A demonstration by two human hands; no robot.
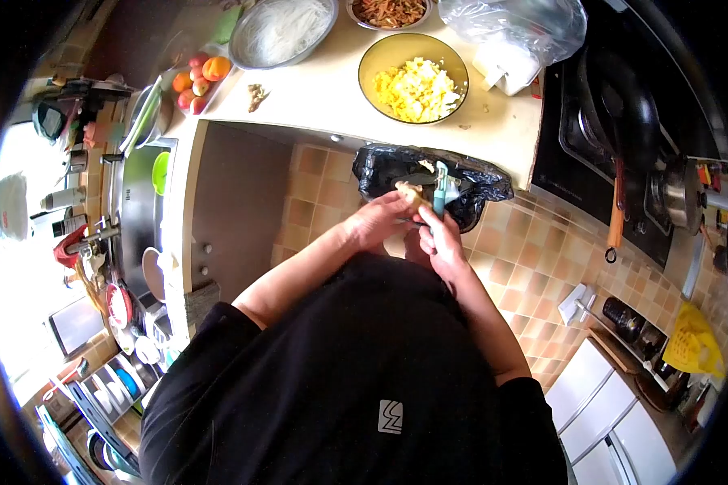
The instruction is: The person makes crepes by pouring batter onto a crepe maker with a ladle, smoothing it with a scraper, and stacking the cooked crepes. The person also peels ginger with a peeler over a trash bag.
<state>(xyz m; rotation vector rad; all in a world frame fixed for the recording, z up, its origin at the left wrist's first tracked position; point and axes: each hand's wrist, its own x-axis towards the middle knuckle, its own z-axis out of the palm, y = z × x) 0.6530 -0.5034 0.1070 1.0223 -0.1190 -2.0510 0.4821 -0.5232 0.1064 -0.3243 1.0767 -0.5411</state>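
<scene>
My left hand (378,218) is closed around a small, knobbly light-brown piece of ginger (411,192). Wrapped round the handle of a teal peeler (440,184) are the fingers of my right hand (442,242); the peeler's head points away from me, beside the ginger. Both hands are close together over the near edge of a bin lined with a black plastic bag (489,187). Some light scraps show inside the bag. Part of the peeler's handle is hidden by my right hand.
The counter beyond holds a bowl of chopped yellow food (416,89), a bowl of white noodles (287,32), a fruit tray (201,85) and small brown pieces (256,97). A stove with a wok (623,97) stands right; a sink (141,194) is left.
</scene>
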